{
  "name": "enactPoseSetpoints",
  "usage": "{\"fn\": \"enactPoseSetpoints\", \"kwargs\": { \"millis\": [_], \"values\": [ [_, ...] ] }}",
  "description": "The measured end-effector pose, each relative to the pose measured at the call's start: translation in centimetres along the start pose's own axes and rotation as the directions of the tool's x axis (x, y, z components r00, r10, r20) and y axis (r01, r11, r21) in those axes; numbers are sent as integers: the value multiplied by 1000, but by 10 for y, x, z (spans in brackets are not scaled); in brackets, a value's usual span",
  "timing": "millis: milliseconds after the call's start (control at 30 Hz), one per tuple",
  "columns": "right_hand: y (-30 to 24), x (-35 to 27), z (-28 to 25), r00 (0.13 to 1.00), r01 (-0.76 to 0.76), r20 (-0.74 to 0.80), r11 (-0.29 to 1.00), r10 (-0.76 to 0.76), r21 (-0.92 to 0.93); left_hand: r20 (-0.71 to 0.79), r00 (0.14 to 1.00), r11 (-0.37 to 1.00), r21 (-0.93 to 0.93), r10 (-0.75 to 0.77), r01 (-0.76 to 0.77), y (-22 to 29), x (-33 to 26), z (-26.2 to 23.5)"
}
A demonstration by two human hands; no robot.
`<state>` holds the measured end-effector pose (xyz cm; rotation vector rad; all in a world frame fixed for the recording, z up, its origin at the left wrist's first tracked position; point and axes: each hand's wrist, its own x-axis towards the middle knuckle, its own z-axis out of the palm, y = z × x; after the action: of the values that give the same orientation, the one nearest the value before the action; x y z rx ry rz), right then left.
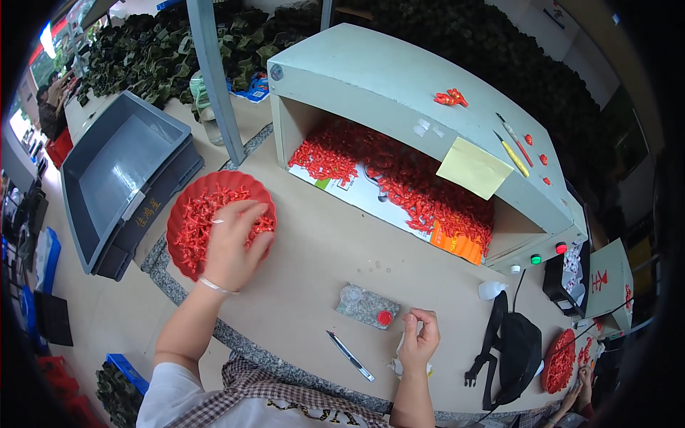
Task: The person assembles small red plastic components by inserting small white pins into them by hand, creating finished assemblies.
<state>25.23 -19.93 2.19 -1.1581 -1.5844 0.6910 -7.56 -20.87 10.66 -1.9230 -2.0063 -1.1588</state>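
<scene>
My left hand (234,239) is over a red scalloped bowl (178,251), reaching into a heap of small red pieces (194,227). Its thumb and fingers are apart, and nothing shows between them. On the right, my right hand (419,337) is closed, thumb against bent fingers; whatever it may hold is hidden. Just left of it lies a small speckled stone slab (362,307) bearing a round red cap (384,318) and a clear round piece. A crumpled white wrapper or tissue shows partly behind the right wrist. A craft knife (350,356) rests near the table's front edge.
A pale green box-shaped machine (399,78) stands at the back, its opening filled with red pieces. Grey crates (135,164) flank the bowl on the left. A white bottle (491,289) and black waist bag (519,346) lie right; beyond, another person's hands (579,385) work by a red bowl.
</scene>
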Motion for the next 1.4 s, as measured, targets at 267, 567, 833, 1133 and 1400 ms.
{"fn": "enactPoseSetpoints", "kwargs": {
  "millis": [267,567,833,1133,1400],
  "values": [
    [-1,0,6,997,-34,-62,999,36,39,232,947,943,-298,221,-147,26,63,173],
    [4,2,-2,993,-71,-90,997,74,43,254,958,966,-251,130,-65,25,96,254],
    [4,3,0,986,-128,-94,983,141,135,371,764,68,-878,-528,474,36,92,223],
    [-18,42,-16,989,-129,85,986,120,105,783,519,-358,-620,-342,699,31,-5,105],
    [-19,143,109,948,103,308,993,-78,-66,844,536,-464,-484,-23,742,30,-83,93]
  ]
}}
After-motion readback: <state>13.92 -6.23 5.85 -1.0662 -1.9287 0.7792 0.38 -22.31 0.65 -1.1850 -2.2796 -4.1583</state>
